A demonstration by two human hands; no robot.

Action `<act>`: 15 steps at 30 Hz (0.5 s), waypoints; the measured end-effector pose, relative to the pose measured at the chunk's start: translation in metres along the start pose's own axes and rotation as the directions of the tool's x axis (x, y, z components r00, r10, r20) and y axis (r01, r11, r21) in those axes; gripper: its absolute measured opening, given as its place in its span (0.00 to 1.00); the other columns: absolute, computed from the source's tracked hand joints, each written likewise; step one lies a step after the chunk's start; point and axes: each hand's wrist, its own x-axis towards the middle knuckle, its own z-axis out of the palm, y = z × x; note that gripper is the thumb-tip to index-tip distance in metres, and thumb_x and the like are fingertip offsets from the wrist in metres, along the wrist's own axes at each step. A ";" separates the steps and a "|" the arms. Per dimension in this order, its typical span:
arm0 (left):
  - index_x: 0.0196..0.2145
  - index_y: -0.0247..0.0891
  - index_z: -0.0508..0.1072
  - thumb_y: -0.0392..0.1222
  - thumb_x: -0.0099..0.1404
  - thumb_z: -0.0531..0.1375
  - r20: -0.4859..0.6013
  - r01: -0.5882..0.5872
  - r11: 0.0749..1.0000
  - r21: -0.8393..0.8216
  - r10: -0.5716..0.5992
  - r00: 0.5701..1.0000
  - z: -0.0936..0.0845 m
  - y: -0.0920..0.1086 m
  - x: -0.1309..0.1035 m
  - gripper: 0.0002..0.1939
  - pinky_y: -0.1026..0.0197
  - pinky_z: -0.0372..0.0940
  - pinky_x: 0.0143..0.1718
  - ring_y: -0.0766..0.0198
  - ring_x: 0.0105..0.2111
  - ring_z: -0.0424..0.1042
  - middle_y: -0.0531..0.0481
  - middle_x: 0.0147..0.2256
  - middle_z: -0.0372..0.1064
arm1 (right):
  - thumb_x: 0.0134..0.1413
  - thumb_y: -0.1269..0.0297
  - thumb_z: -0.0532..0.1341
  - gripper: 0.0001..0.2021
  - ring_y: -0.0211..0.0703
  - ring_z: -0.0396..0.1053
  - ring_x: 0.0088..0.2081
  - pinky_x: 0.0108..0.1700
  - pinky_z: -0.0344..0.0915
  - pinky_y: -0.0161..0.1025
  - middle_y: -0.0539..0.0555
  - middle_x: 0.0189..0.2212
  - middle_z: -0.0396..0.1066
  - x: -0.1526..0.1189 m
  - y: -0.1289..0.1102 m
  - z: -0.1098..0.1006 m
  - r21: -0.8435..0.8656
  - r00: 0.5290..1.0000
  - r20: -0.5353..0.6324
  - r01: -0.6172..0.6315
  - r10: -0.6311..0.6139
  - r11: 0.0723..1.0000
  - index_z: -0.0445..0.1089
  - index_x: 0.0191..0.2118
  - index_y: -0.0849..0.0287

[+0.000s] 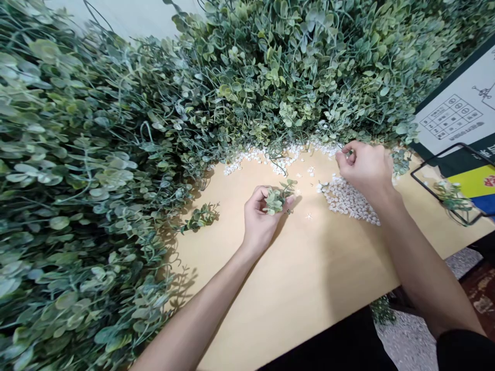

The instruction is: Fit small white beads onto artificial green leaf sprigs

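My left hand (260,219) is closed around a small sprig of artificial green leaves (275,201) above the tan table (247,293). My right hand (369,167) is raised at the foot of the foliage, thumb and fingers pinched together. Whatever sits in that pinch is too small to make out. Just below it on the table lies a pile of small white plastic pieces (346,201). A single white star-shaped piece (308,216) rests between the pile and my left hand. Another loose leafy sprig (201,217) lies to the left.
A large heap of artificial leafy stems (270,77) banks along the back and left of the table. More white pieces (253,155) are scattered at its foot. On the right stand a printed box (456,116) and a black wire frame (423,183) with a sprig beside it.
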 end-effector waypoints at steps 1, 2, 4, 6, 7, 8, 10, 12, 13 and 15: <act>0.28 0.38 0.69 0.44 0.55 0.77 0.000 -0.001 1.000 -0.007 0.001 1.000 0.000 0.000 0.000 0.19 0.65 0.67 0.33 0.70 0.30 0.65 0.55 0.31 0.65 | 0.61 0.52 0.62 0.13 0.56 0.72 0.31 0.40 0.68 0.51 0.58 0.25 0.74 0.000 -0.001 0.001 -0.019 1.000 0.023 0.007 -0.007 1.000 0.78 0.38 0.54; 0.28 0.38 0.69 0.44 0.56 0.76 0.001 0.003 1.000 -0.016 -0.003 1.000 0.000 -0.001 0.000 0.19 0.66 0.67 0.32 0.70 0.30 0.65 0.55 0.30 0.65 | 0.59 0.52 0.63 0.12 0.56 0.72 0.31 0.40 0.67 0.50 0.59 0.25 0.74 -0.001 -0.001 0.001 -0.041 0.999 0.051 0.013 -0.010 0.999 0.78 0.38 0.54; 0.28 0.38 0.68 0.44 0.56 0.76 0.010 0.032 0.998 -0.048 -0.032 0.999 0.000 -0.001 -0.001 0.20 0.66 0.65 0.30 0.70 0.29 0.65 0.55 0.30 0.65 | 0.57 0.54 0.65 0.10 0.56 0.72 0.31 0.40 0.67 0.50 0.59 0.26 0.75 -0.002 -0.003 0.001 -0.082 0.994 0.112 0.027 -0.018 0.996 0.79 0.38 0.53; 0.28 0.38 0.66 0.45 0.56 0.76 0.021 0.067 0.994 -0.088 -0.065 0.998 0.000 -0.002 -0.001 0.21 0.67 0.63 0.26 0.70 0.28 0.64 0.55 0.30 0.65 | 0.56 0.57 0.66 0.09 0.56 0.71 0.32 0.40 0.66 0.50 0.59 0.28 0.76 -0.002 -0.003 0.001 -0.102 0.987 0.158 0.041 -0.025 0.994 0.79 0.40 0.52; 0.28 0.38 0.66 0.45 0.57 0.76 0.022 0.069 0.992 -0.101 -0.067 0.998 0.001 -0.002 -0.001 0.21 0.67 0.62 0.26 0.70 0.27 0.64 0.55 0.30 0.64 | 0.55 0.58 0.66 0.09 0.56 0.71 0.31 0.39 0.66 0.50 0.59 0.28 0.76 -0.003 -0.003 0.001 -0.102 0.985 0.169 0.051 -0.033 0.994 0.80 0.41 0.52; 0.28 0.38 0.65 0.46 0.57 0.75 0.020 0.059 0.992 -0.109 -0.057 0.998 0.001 -0.001 -0.001 0.21 0.67 0.63 0.26 0.71 0.27 0.64 0.55 0.30 0.64 | 0.55 0.59 0.66 0.09 0.55 0.70 0.31 0.39 0.65 0.50 0.58 0.28 0.76 -0.003 -0.003 0.001 -0.094 0.984 0.172 0.063 -0.046 0.994 0.80 0.42 0.52; 0.28 0.38 0.66 0.46 0.58 0.75 0.010 0.022 0.994 -0.111 -0.021 1.000 0.002 0.000 -0.001 0.21 0.67 0.65 0.29 0.71 0.28 0.65 0.55 0.31 0.64 | 0.55 0.60 0.66 0.08 0.53 0.68 0.29 0.39 0.65 0.49 0.58 0.27 0.76 -0.004 -0.001 0.003 -0.068 0.985 0.155 0.091 -0.080 0.994 0.80 0.41 0.52; 0.28 0.38 0.66 0.47 0.58 0.75 -0.006 0.006 0.994 -0.108 -0.007 1.000 0.003 0.001 -0.001 0.21 0.66 0.66 0.32 0.71 0.28 0.66 0.55 0.32 0.66 | 0.56 0.61 0.66 0.07 0.53 0.67 0.30 0.40 0.65 0.50 0.58 0.27 0.75 -0.004 0.001 0.005 -0.036 0.986 0.127 0.117 -0.112 0.992 0.79 0.40 0.52; 0.29 0.38 0.67 0.47 0.57 0.75 -0.017 0.013 0.994 -0.106 -0.015 1.000 0.003 0.001 -0.001 0.21 0.66 0.66 0.32 0.71 0.29 0.66 0.55 0.32 0.67 | 0.56 0.60 0.66 0.07 0.54 0.68 0.31 0.41 0.65 0.50 0.58 0.27 0.75 -0.004 0.002 0.006 -0.024 0.987 0.113 0.121 -0.118 0.992 0.79 0.39 0.52; 0.30 0.38 0.70 0.48 0.57 0.76 -0.044 0.031 0.995 -0.096 -0.036 0.998 0.003 0.000 -0.001 0.20 0.66 0.66 0.31 0.71 0.29 0.67 0.55 0.31 0.67 | 0.57 0.59 0.66 0.06 0.56 0.69 0.33 0.43 0.65 0.51 0.59 0.27 0.75 -0.004 0.003 0.007 -0.012 0.989 0.103 0.111 -0.109 0.994 0.79 0.38 0.53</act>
